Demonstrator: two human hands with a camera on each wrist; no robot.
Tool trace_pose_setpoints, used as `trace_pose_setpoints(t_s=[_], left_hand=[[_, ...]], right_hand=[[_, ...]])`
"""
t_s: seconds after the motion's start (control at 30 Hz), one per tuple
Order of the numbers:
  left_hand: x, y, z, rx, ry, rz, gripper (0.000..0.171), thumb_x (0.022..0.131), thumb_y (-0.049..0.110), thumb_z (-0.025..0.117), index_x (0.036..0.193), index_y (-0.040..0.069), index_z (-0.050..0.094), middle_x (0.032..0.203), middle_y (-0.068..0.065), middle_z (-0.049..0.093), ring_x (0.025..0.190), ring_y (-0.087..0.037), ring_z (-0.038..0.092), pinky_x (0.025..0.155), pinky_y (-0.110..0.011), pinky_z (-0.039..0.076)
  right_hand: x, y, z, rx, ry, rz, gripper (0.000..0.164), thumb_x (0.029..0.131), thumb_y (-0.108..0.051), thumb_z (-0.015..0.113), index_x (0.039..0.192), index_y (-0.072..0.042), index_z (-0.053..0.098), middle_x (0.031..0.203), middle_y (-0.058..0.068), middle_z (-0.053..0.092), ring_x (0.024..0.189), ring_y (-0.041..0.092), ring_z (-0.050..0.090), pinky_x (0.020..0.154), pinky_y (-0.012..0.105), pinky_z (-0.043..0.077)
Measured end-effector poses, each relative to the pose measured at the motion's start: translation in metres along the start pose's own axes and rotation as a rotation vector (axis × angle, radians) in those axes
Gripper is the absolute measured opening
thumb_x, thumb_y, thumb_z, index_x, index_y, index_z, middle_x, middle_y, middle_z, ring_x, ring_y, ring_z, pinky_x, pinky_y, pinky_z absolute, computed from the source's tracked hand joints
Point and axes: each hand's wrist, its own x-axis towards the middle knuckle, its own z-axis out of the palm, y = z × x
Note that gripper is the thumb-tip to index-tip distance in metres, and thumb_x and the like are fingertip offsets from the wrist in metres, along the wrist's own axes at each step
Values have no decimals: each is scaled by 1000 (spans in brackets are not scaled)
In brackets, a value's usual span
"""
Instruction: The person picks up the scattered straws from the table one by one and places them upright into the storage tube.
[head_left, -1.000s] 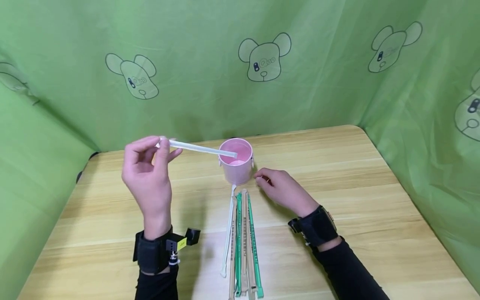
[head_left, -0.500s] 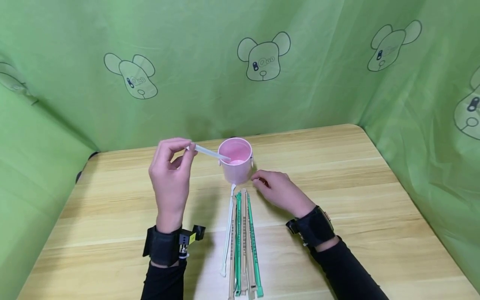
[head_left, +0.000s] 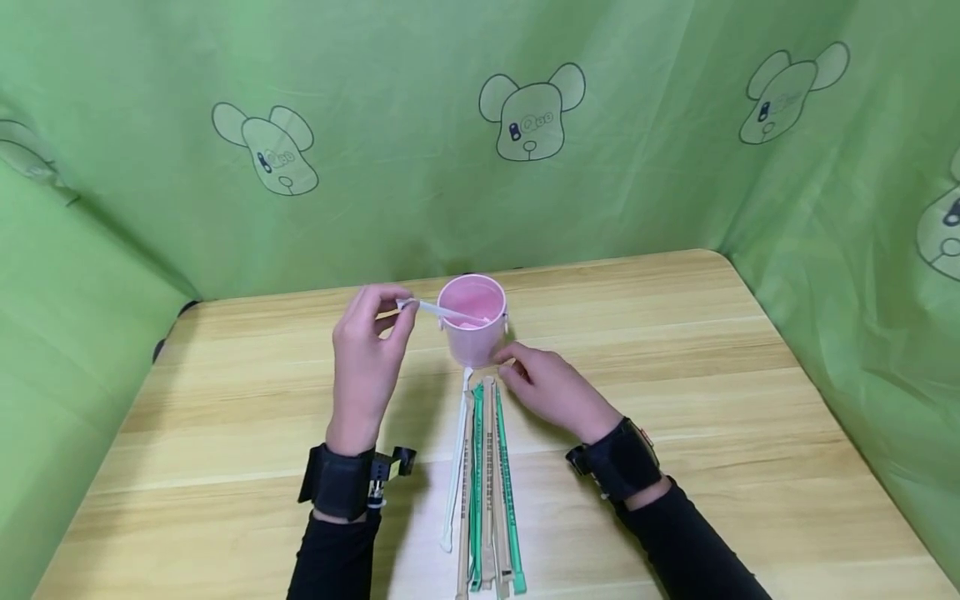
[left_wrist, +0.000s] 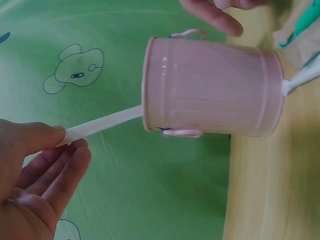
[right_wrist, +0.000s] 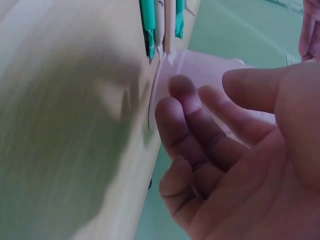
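Note:
My left hand (head_left: 367, 367) pinches one end of a white wrapped straw (left_wrist: 107, 121) between thumb and fingers. The straw slants down to the right, its far end inside a small pink bucket (head_left: 474, 346) at the back middle of the table. In the left wrist view, the bucket wall hides that end. My right hand (head_left: 558, 390) holds nothing; its fingers are loosely bent beside the bucket's lower right side. Whether they touch the bucket I cannot tell. In front of the bucket lies a row of several wrapped straws: one white straw (head_left: 456, 467), brown straws (head_left: 489, 483) and green straws (head_left: 510, 492).
The wooden table (head_left: 712, 400) ends at a green curtain (head_left: 405, 167) printed with bear heads, which rises behind it and on both sides. The bucket has small handles (left_wrist: 182, 133) at its rim. Black cameras are strapped to both wrists.
My left hand has moved right toward the bucket, and the straw's far end has gone from over the opening to inside it. My right hand has shifted slightly left.

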Motion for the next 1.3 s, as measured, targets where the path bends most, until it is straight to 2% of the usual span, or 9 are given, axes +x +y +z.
trace_pose_setpoints(t_s=[0.13,0.23,0.37,0.53,0.73,1.0,1.3], left_hand=[[-1,-2,3,1,-55,-29,15,99,-1,75,113,-3,71,110,-13,70,102,-24,70,89,-39,62],[-2,-3,5,-2,-88,-47,19,98,0,76,116,-3,70,112,-13,70,103,-25,69,90,-47,61],[-1,-4,6,-24,-122,-54,27,97,5,79,121,-1,69,112,-12,70,102,-26,69,89,-47,60],[1,-2,3,-29,-141,-57,29,100,15,78,124,2,68,113,-9,71,103,-22,69,89,-38,59],[0,-1,-2,-29,-138,-90,30,103,22,73,127,5,69,116,-5,69,108,-19,65,92,-39,57],[0,-1,-5,-9,-141,-99,33,104,24,73,130,4,68,116,-7,69,106,-21,65,91,-42,57],[2,-7,-13,7,-198,-181,41,99,22,79,134,6,65,117,-7,70,104,-23,70,89,-42,59]], right_hand=[[-2,-4,6,4,32,40,17,107,-29,67,110,-12,66,79,-1,59,70,16,55,68,36,52],[-3,-8,11,-6,44,88,23,104,-36,70,105,-14,63,76,-1,59,68,17,55,65,36,50],[-4,-12,19,-16,30,136,37,100,-39,75,117,-9,61,76,0,60,67,17,57,62,37,50],[-5,-14,28,-20,5,123,55,96,-37,81,133,-5,56,77,0,62,65,16,59,59,37,49],[-6,-14,29,-61,-11,117,49,95,-27,83,132,-7,56,79,-2,60,66,15,57,61,35,49],[-5,-13,25,-54,-13,155,48,96,-18,81,136,-6,58,83,-2,62,72,16,59,68,37,52],[-6,-12,22,-13,-9,178,43,98,-8,75,137,-2,57,83,0,62,72,17,59,71,37,52]])
